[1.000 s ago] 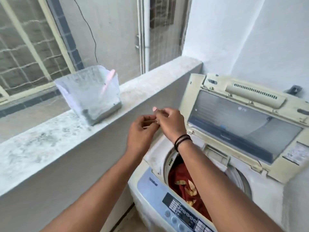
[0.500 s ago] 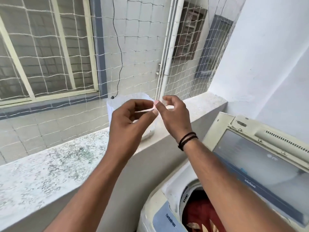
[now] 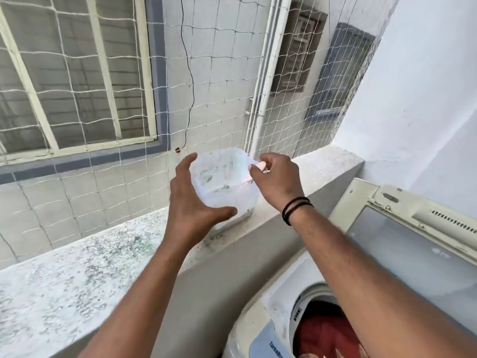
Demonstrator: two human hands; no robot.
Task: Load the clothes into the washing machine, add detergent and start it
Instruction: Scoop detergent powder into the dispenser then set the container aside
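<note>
Hands [image 3: 196, 202] now round translucent tub [image 3: 227, 182]

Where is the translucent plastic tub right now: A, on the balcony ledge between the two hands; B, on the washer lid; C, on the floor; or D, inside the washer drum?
A: the translucent plastic tub sits on the ledge, with the left hand and right hand on either side.

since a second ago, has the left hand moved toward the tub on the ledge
Yes. The left hand left the spot above the washer and now cups the tub on the ledge.
</note>
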